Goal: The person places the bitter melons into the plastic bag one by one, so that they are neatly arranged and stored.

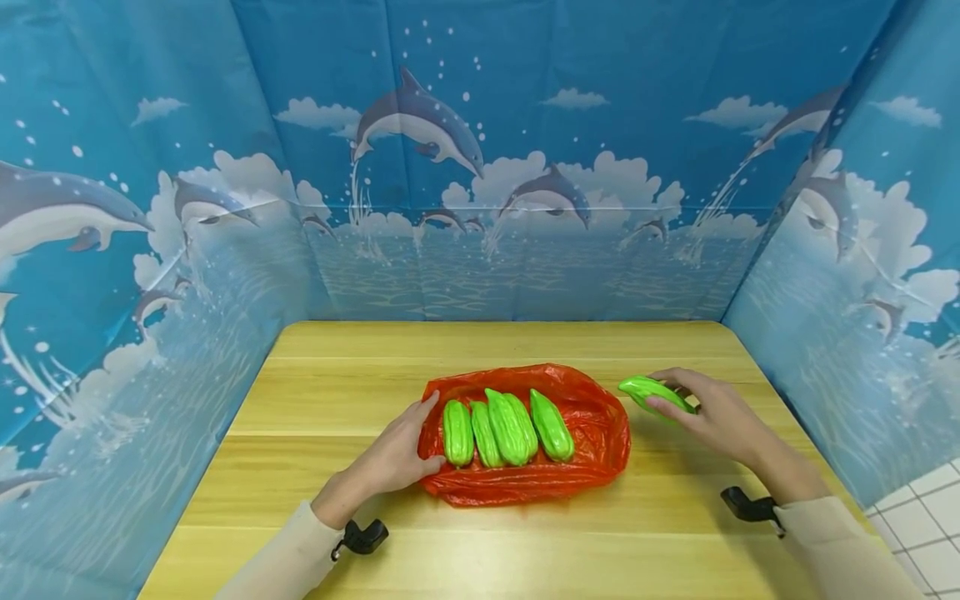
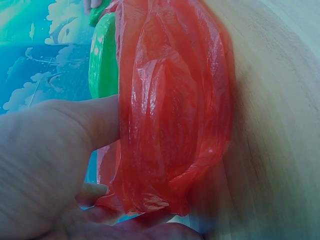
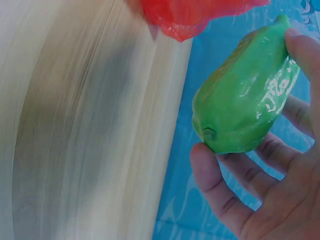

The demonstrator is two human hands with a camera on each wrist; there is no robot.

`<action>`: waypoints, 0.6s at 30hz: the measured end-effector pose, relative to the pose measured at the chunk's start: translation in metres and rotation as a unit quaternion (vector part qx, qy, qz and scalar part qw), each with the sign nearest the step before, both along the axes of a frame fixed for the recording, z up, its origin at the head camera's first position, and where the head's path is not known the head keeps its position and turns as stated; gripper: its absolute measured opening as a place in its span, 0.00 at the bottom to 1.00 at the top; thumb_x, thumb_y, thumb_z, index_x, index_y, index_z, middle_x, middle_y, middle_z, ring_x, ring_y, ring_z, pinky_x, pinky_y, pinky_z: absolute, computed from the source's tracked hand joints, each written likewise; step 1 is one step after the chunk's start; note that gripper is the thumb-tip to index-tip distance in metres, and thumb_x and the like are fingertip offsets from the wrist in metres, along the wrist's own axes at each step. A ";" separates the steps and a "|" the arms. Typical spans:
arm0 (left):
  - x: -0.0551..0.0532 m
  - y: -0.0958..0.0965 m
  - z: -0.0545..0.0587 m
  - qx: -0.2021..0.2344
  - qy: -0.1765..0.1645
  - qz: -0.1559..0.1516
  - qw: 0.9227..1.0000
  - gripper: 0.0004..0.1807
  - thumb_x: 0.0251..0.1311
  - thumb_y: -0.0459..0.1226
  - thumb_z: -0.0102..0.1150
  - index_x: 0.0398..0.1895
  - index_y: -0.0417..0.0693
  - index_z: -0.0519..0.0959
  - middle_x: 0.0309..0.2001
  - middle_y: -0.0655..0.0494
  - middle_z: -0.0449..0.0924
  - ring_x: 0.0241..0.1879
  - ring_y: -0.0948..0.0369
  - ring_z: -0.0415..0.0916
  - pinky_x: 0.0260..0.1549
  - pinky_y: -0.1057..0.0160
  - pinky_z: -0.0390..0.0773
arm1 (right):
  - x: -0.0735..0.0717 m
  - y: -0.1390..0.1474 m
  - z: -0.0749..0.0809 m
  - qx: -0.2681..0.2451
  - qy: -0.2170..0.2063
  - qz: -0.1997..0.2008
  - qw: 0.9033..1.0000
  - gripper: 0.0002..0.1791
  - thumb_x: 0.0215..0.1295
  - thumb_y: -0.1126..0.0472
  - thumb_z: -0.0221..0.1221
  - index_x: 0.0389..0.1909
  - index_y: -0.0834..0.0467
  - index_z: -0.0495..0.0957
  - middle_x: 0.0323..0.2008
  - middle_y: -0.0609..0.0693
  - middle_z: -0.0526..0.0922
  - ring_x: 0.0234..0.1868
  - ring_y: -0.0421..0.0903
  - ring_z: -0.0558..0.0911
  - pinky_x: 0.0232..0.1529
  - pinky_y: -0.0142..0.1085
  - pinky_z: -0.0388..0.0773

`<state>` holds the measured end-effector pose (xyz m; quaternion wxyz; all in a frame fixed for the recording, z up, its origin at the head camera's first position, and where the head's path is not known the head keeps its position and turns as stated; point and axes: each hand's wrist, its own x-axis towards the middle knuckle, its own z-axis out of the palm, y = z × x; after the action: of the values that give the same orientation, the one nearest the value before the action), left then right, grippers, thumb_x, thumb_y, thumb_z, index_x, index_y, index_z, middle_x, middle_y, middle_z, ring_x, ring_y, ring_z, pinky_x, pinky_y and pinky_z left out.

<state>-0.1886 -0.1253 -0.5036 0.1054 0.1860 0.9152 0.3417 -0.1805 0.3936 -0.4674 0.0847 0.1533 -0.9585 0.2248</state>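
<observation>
A red plastic bag (image 1: 592,417) lies spread open on the table, its rim rolled up around several green bitter melons (image 1: 551,425) lying side by side. My left hand (image 1: 393,450) grips the bag's left end, with the thumb over the rim and the fingers along the outside. In the left wrist view the thumb goes behind the red film (image 2: 170,110), and the fingers are partly hidden below it. To the right of the bag, my right hand (image 1: 716,412) holds one more bitter melon (image 3: 245,90) between thumb and fingers, raised above the table.
The pale wooden table (image 1: 337,383) carries the bag near its middle. A blue curtain (image 1: 525,275) printed with dolphins hangs behind it and along both sides. White floor tiles (image 1: 926,517) show at the lower right. Each wrist wears a black camera mount (image 1: 365,537).
</observation>
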 end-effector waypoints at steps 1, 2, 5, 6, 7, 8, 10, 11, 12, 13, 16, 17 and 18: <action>0.000 0.000 0.000 0.000 0.000 0.000 1.000 0.59 0.70 0.37 0.81 0.97 0.42 0.54 0.93 0.34 0.59 0.91 0.34 0.62 0.87 0.30 0.69 | 0.000 -0.002 0.001 -0.002 -0.001 0.000 1.000 0.23 0.84 0.47 0.71 0.71 0.53 0.87 0.58 0.52 0.95 0.52 0.53 0.92 0.48 0.48 0.91; 0.000 0.000 0.000 0.000 -0.001 0.000 1.000 0.59 0.71 0.37 0.81 0.97 0.42 0.54 0.93 0.34 0.59 0.91 0.34 0.62 0.87 0.30 0.69 | 0.001 -0.003 0.002 -0.004 -0.003 -0.002 1.000 0.24 0.84 0.47 0.71 0.72 0.53 0.87 0.57 0.53 0.95 0.52 0.54 0.92 0.47 0.47 0.90; 0.000 0.000 0.000 0.000 -0.002 -0.001 1.000 0.59 0.71 0.37 0.81 0.97 0.42 0.54 0.93 0.34 0.59 0.91 0.34 0.62 0.87 0.30 0.69 | 0.002 -0.008 0.004 -0.005 -0.006 -0.007 1.000 0.25 0.85 0.46 0.70 0.73 0.53 0.85 0.57 0.55 0.95 0.52 0.54 0.93 0.45 0.44 0.88; 0.000 0.000 0.000 0.000 -0.002 -0.001 1.000 0.59 0.70 0.37 0.81 0.97 0.42 0.54 0.93 0.34 0.59 0.91 0.34 0.62 0.87 0.30 0.69 | 0.003 -0.010 0.005 -0.006 -0.005 -0.008 1.000 0.25 0.85 0.46 0.70 0.74 0.53 0.85 0.57 0.56 0.96 0.51 0.54 0.93 0.45 0.44 0.88; 0.000 0.000 0.000 0.000 -0.002 -0.001 1.000 0.59 0.70 0.37 0.81 0.97 0.42 0.54 0.93 0.34 0.59 0.91 0.34 0.62 0.88 0.30 0.69 | 0.003 -0.012 0.006 -0.007 -0.004 -0.009 1.000 0.25 0.85 0.46 0.70 0.74 0.53 0.85 0.57 0.56 0.96 0.51 0.55 0.93 0.44 0.45 0.88; 0.000 0.001 0.000 0.000 -0.001 -0.001 1.000 0.59 0.70 0.37 0.81 0.97 0.42 0.54 0.93 0.34 0.59 0.91 0.33 0.62 0.87 0.29 0.69 | 0.004 -0.015 0.008 -0.007 -0.002 -0.010 1.000 0.25 0.86 0.46 0.69 0.75 0.52 0.85 0.56 0.57 0.96 0.50 0.55 0.94 0.44 0.46 0.89; 0.000 0.001 0.001 -0.001 0.000 -0.001 1.000 0.60 0.70 0.37 0.81 0.97 0.42 0.54 0.93 0.34 0.59 0.91 0.33 0.62 0.87 0.29 0.69 | 0.006 -0.020 0.011 -0.008 0.004 -0.008 1.000 0.25 0.86 0.47 0.69 0.75 0.53 0.84 0.55 0.58 0.96 0.49 0.55 0.94 0.45 0.50 0.91; 0.000 0.001 0.001 -0.001 0.001 0.000 1.000 0.60 0.70 0.37 0.82 0.97 0.42 0.54 0.93 0.33 0.59 0.91 0.33 0.62 0.87 0.29 0.69 | 0.007 -0.022 0.012 -0.009 0.005 -0.008 1.000 0.26 0.86 0.47 0.69 0.76 0.53 0.84 0.56 0.59 0.96 0.49 0.55 0.94 0.46 0.54 0.92; 0.000 0.001 0.001 -0.002 0.001 0.000 1.000 0.60 0.70 0.37 0.82 0.97 0.42 0.54 0.93 0.33 0.59 0.91 0.33 0.62 0.87 0.29 0.69 | 0.008 -0.025 0.015 -0.011 0.004 -0.007 1.000 0.26 0.86 0.47 0.69 0.76 0.53 0.83 0.56 0.60 0.96 0.49 0.56 0.94 0.48 0.57 0.92; 0.000 0.001 0.001 -0.004 0.001 0.000 1.000 0.60 0.70 0.37 0.82 0.97 0.42 0.54 0.93 0.33 0.59 0.91 0.33 0.62 0.87 0.29 0.69 | 0.009 -0.029 0.017 -0.013 0.001 -0.005 1.000 0.27 0.87 0.47 0.68 0.77 0.54 0.83 0.56 0.60 0.95 0.49 0.55 0.94 0.49 0.60 0.92; 0.000 0.002 0.001 -0.007 -0.001 0.001 1.000 0.60 0.70 0.37 0.81 0.97 0.43 0.54 0.93 0.34 0.59 0.91 0.33 0.62 0.87 0.29 0.70 | 0.011 -0.039 0.024 -0.015 -0.016 -0.002 1.000 0.29 0.88 0.45 0.66 0.80 0.53 0.81 0.58 0.61 0.94 0.50 0.54 0.94 0.52 0.64 0.92; 0.000 0.002 0.001 -0.007 -0.001 0.001 1.000 0.60 0.70 0.37 0.81 0.97 0.43 0.54 0.93 0.34 0.59 0.91 0.33 0.62 0.87 0.29 0.70 | 0.011 -0.043 0.027 -0.017 -0.023 0.000 1.000 0.29 0.88 0.45 0.66 0.80 0.53 0.80 0.58 0.61 0.94 0.50 0.54 0.94 0.52 0.62 0.92; 0.000 0.002 0.001 -0.007 -0.002 0.001 1.000 0.59 0.70 0.37 0.81 0.97 0.43 0.54 0.93 0.34 0.59 0.91 0.33 0.62 0.87 0.29 0.70 | 0.011 -0.046 0.029 -0.018 -0.030 0.001 0.999 0.29 0.88 0.44 0.65 0.81 0.53 0.79 0.58 0.60 0.94 0.50 0.53 0.94 0.51 0.60 0.92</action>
<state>-0.1884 -0.1238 -0.5023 0.1076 0.1837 0.9174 0.3361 -0.1693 0.3474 -0.4382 0.0581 0.1457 -0.9564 0.2466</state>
